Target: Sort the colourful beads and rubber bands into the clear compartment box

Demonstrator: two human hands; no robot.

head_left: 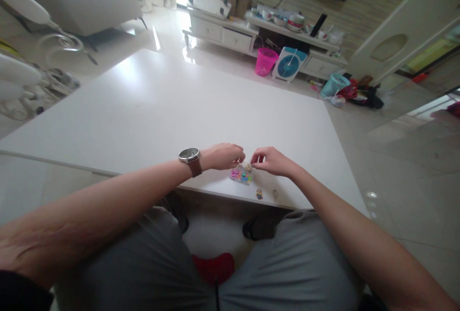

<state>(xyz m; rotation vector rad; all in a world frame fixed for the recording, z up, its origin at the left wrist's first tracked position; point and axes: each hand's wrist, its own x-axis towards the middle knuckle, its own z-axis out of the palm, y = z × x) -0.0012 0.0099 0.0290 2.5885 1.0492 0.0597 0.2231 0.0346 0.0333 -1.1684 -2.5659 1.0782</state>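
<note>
A small clear compartment box (241, 181) sits near the front edge of the white table. Colourful beads fill it: pink ones on the left, green, blue and orange ones to the right. My left hand (225, 155), with a watch on its wrist, is closed just above the box's far side, its fingertips curled. Opposite it, my right hand (272, 160) has thumb and fingers drawn together beside a beige bundle (247, 167) at the box's far right. Whatever lies between the fingertips of either hand is too small to make out. A yellow-and-blue cartoon figure (259, 194) and a small pale drop-shaped piece (275, 194) lie nearer the edge.
The wide white table (201, 109) stretches ahead. Beyond it stand a pink basket (266, 62), a blue-and-white box fan (289, 63), a light blue basket (334, 85) and a low white cabinet (235, 38). White chairs are at the left. A red seat (214, 269) shows between my legs.
</note>
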